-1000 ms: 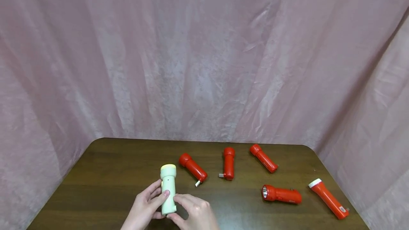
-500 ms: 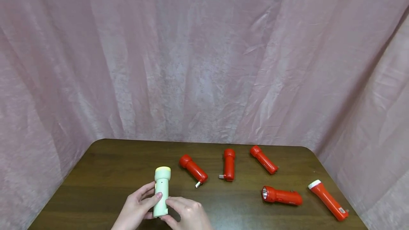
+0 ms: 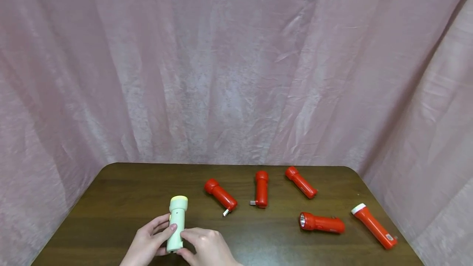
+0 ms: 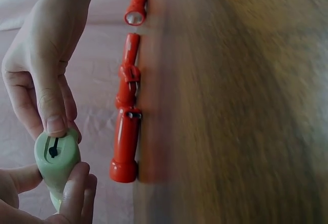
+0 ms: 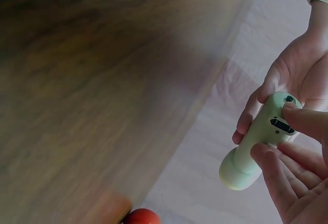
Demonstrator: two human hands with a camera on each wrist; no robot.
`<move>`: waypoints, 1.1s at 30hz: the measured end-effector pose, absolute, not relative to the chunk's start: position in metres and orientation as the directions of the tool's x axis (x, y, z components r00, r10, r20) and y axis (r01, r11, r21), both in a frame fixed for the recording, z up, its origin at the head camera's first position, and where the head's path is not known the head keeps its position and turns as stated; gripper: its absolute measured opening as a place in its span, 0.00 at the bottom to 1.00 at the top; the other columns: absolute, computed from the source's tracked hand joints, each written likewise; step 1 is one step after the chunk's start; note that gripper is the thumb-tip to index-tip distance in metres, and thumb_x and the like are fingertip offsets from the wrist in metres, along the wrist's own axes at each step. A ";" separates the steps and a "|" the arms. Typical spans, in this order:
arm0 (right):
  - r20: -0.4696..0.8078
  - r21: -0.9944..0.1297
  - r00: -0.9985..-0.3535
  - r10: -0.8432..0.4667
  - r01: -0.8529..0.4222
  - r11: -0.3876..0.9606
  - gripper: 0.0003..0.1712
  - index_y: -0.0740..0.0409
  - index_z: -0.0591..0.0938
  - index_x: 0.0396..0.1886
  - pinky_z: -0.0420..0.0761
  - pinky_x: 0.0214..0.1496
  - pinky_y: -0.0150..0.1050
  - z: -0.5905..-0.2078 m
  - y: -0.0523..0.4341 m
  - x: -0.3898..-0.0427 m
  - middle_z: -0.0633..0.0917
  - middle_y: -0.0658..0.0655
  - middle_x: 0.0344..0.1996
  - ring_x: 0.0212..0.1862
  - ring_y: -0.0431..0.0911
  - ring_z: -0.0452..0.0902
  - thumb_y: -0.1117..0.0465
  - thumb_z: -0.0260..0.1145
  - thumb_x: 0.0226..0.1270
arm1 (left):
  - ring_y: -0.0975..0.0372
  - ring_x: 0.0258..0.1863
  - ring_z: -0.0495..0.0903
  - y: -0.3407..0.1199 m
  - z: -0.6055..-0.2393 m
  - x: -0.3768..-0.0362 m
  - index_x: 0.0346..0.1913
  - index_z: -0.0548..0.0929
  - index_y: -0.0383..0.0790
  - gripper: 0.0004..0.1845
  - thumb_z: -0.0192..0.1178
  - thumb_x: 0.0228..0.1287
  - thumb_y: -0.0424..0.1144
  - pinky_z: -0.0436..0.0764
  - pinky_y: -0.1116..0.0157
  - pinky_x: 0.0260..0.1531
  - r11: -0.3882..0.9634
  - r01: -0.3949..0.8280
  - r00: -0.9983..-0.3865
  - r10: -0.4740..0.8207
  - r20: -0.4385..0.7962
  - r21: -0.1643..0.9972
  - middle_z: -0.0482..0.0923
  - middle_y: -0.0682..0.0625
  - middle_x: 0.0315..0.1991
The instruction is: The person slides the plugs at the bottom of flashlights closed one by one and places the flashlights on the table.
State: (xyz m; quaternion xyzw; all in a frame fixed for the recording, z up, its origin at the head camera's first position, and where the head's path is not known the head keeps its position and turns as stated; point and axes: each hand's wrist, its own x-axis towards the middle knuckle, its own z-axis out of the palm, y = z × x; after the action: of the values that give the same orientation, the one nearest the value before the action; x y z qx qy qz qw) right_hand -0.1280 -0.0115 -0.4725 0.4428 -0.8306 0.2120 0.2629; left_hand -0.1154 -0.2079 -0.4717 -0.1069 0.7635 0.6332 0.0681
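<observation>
A pale green flashlight [image 3: 177,221] with a yellow-rimmed head is held up over the near part of the table, its head toward the far side. My left hand [image 3: 148,237] grips its body, thumb on top and fingers around the other side. With thumb and fingertips, my right hand [image 3: 207,245] pinches it near the tail. The right wrist view shows a dark slot [image 5: 282,125] in its side, between the right thumb and fingers. A dark keyhole-shaped groove [image 4: 54,149] marks the tail in the left wrist view, right by the right thumb.
Several red flashlights lie on the brown wooden table [image 3: 111,200]. One [image 3: 221,195] and another [image 3: 261,190] have a small plug sticking out. A white-headed one [image 3: 374,226] lies near the right edge. A pink curtain [image 3: 221,73] hangs behind.
Both hands and the green flashlight have shifted left and slightly down in the head view. The grip looks the same. The red flashlights stay where they lay.
</observation>
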 end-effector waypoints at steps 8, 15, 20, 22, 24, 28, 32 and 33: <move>0.593 -0.094 -0.467 -0.656 -0.849 0.519 0.12 0.45 0.85 0.33 0.66 0.32 0.12 -0.477 -0.028 -0.132 0.90 0.37 0.33 0.29 0.25 0.77 0.51 0.82 0.58 | 0.57 0.47 0.88 -0.226 -0.481 -0.118 0.76 0.65 0.23 0.36 0.61 0.77 0.44 0.92 0.57 0.39 0.215 -0.291 -0.957 -0.071 -0.282 0.932 0.76 0.26 0.67; 0.555 -0.050 -0.463 -0.691 -0.848 0.528 0.15 0.43 0.81 0.25 0.54 0.27 0.14 -0.484 -0.040 -0.131 0.81 0.36 0.22 0.24 0.25 0.60 0.49 0.82 0.56 | 0.60 0.45 0.88 -0.245 -0.493 -0.117 0.75 0.62 0.18 0.38 0.61 0.78 0.45 0.92 0.58 0.40 0.227 -0.310 -0.949 -0.006 -0.317 0.923 0.79 0.28 0.63; 0.532 -0.033 -0.473 -0.702 -0.840 0.541 0.17 0.43 0.79 0.22 0.52 0.26 0.15 -0.484 -0.046 -0.131 0.76 0.37 0.19 0.22 0.25 0.59 0.49 0.82 0.56 | 0.65 0.44 0.87 -0.255 -0.496 -0.118 0.74 0.61 0.16 0.38 0.59 0.79 0.44 0.92 0.61 0.40 0.246 -0.278 -0.954 0.044 -0.297 0.929 0.82 0.32 0.60; 0.533 -0.036 -0.479 -0.697 -0.836 0.547 0.18 0.42 0.79 0.22 0.52 0.25 0.15 -0.484 -0.048 -0.131 0.76 0.36 0.19 0.22 0.25 0.59 0.48 0.82 0.56 | 0.65 0.44 0.87 -0.257 -0.496 -0.118 0.74 0.61 0.16 0.37 0.59 0.79 0.44 0.91 0.62 0.40 0.253 -0.276 -0.954 0.044 -0.296 0.927 0.82 0.32 0.61; 0.535 -0.039 -0.484 -0.692 -0.833 0.552 0.18 0.42 0.78 0.21 0.53 0.25 0.15 -0.483 -0.050 -0.131 0.76 0.36 0.19 0.21 0.25 0.60 0.48 0.82 0.55 | 0.64 0.45 0.87 -0.258 -0.495 -0.119 0.74 0.62 0.17 0.37 0.59 0.79 0.45 0.91 0.62 0.40 0.258 -0.280 -0.953 0.039 -0.300 0.925 0.82 0.32 0.61; 0.529 -0.029 -0.482 -0.698 -0.832 0.553 0.18 0.41 0.79 0.20 0.53 0.24 0.16 -0.482 -0.054 -0.130 0.75 0.36 0.17 0.20 0.26 0.59 0.48 0.81 0.56 | 0.62 0.46 0.87 -0.262 -0.494 -0.120 0.73 0.64 0.17 0.38 0.60 0.78 0.48 0.92 0.61 0.40 0.269 -0.305 -0.944 0.038 -0.326 0.913 0.84 0.35 0.58; 0.502 -0.021 -0.497 -0.708 -0.826 0.564 0.18 0.41 0.79 0.19 0.52 0.23 0.17 -0.481 -0.056 -0.129 0.75 0.37 0.16 0.19 0.27 0.59 0.48 0.81 0.56 | 0.62 0.47 0.87 -0.267 -0.496 -0.120 0.73 0.62 0.14 0.39 0.60 0.79 0.47 0.92 0.60 0.42 0.262 -0.302 -0.940 0.076 -0.332 0.917 0.85 0.38 0.57; 0.494 -0.020 -0.503 -0.710 -0.822 0.569 0.17 0.41 0.79 0.19 0.52 0.23 0.17 -0.481 -0.057 -0.129 0.75 0.37 0.16 0.19 0.27 0.59 0.48 0.81 0.56 | 0.61 0.47 0.88 -0.268 -0.497 -0.120 0.73 0.61 0.14 0.40 0.60 0.79 0.46 0.92 0.60 0.42 0.259 -0.297 -0.941 0.083 -0.328 0.919 0.85 0.36 0.57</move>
State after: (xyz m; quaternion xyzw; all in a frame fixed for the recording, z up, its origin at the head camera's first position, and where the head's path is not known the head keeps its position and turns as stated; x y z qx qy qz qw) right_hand -0.1293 -0.0566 -0.4809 0.4467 -0.8574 0.1271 0.2218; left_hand -0.1204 -0.2678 -0.4970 -0.0689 0.7776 0.6049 0.1572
